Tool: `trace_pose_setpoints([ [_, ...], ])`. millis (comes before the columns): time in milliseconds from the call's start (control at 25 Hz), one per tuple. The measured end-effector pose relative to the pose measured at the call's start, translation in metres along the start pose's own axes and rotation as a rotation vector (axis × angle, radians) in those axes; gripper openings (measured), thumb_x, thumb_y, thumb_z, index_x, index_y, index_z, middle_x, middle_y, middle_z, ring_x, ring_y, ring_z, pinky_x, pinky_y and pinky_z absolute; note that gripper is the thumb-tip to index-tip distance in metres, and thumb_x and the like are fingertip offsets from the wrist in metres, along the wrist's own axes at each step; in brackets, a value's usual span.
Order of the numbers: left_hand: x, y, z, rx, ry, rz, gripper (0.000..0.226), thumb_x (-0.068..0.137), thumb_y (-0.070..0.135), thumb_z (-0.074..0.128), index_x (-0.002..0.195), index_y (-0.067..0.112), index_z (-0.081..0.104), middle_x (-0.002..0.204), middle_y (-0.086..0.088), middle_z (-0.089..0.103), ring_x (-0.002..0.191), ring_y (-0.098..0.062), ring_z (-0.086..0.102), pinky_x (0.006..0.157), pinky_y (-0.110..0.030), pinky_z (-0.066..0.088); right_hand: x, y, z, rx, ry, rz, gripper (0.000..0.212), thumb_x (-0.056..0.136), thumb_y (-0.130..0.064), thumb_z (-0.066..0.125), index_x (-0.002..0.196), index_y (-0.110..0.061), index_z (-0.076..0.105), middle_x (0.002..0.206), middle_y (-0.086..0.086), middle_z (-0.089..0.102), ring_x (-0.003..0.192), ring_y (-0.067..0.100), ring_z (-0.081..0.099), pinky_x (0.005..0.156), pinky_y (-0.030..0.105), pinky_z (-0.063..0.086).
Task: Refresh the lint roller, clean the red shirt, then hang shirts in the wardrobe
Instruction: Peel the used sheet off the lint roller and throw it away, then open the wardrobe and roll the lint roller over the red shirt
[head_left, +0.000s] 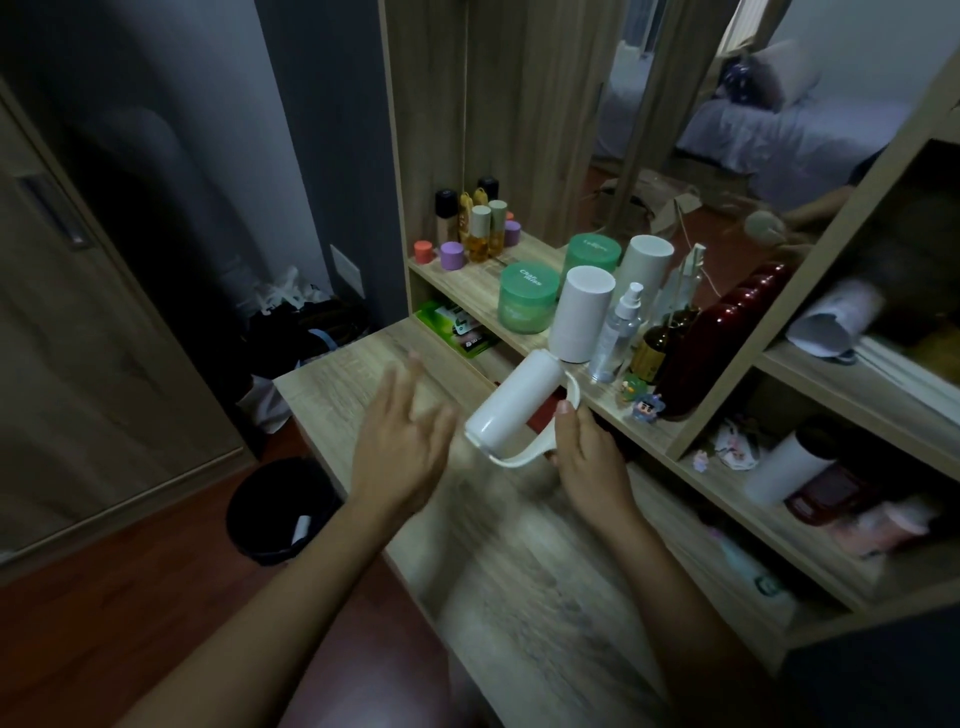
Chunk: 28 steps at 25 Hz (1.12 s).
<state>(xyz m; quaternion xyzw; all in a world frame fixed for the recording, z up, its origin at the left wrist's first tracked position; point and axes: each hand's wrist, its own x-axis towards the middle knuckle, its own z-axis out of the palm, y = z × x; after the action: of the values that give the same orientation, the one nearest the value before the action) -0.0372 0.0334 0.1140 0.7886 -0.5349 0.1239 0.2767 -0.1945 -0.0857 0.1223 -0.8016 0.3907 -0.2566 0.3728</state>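
Roller (511, 402) in right hand (587, 457); white scrap (301, 527) in bin (260, 493)

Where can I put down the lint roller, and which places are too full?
The desk top is bare from the left hand to its left edge, and again below both wrists. The raised shelf behind the lint roller is crowded with a green jar, white cylinder and spray bottle.

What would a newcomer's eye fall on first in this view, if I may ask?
The white lint roller, gripped by its handle in the right hand above the wooden desk, stands out first, with the left hand open beside it. Behind it, a green jar sits on the shelf before the mirror.
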Motion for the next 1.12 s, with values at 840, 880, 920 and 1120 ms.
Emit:
trace_pose_setpoints([
  [840, -0.047, -0.262, -0.163, -0.381, 0.085, -0.412, 0.054, 0.080, 0.031, 0.070, 0.130, 0.019, 0.054, 0.123, 0.005, 0.062, 0.106, -0.008, 0.061, 0.091, -0.027, 0.050, 0.015, -0.186, 0.267, 0.308, -0.493, -0.224, 0.021, 0.092, -0.038, 0.050, 0.112, -0.034, 0.045, 0.103, -0.007, 0.065, 0.097, 0.004, 0.062, 0.084, 0.032, 0.053],
  [880, -0.049, -0.286, -0.179, -0.361, 0.081, -0.419, 0.055, 0.080, 0.032, 0.070, 0.131, 0.019, 0.054, 0.122, 0.003, 0.063, 0.105, -0.009, 0.062, 0.092, -0.029, 0.051, 0.014, -0.205, 0.290, 0.297, -0.471, -0.251, 0.025, 0.091, -0.043, 0.048, 0.113, -0.033, 0.045, 0.106, -0.003, 0.065, 0.098, 0.009, 0.063, 0.085, 0.037, 0.053],
  [920, -0.051, -0.309, -0.194, -0.348, 0.080, -0.434, 0.056, 0.080, 0.034, 0.070, 0.132, 0.020, 0.053, 0.121, 0.003, 0.064, 0.103, -0.009, 0.063, 0.091, -0.031, 0.051, 0.013, -0.223, 0.312, 0.296, -0.458, -0.280, 0.031, 0.090, -0.047, 0.046, 0.117, -0.032, 0.045, 0.108, -0.004, 0.065, 0.099, 0.008, 0.062, 0.086, 0.035, 0.052],
  [1120, -0.052, -0.402, -0.250, -0.315, 0.101, -0.541, 0.067, 0.082, 0.039, 0.066, 0.142, 0.025, 0.038, 0.121, 0.011, 0.057, 0.110, -0.006, 0.058, 0.093, -0.021, 0.044, 0.023, -0.296, 0.380, 0.293, -0.433, -0.316, 0.011, 0.096, -0.026, 0.044, 0.106, -0.021, 0.045, 0.085, -0.011, 0.057, 0.074, -0.013, 0.053, 0.061, 0.000, 0.038],
])
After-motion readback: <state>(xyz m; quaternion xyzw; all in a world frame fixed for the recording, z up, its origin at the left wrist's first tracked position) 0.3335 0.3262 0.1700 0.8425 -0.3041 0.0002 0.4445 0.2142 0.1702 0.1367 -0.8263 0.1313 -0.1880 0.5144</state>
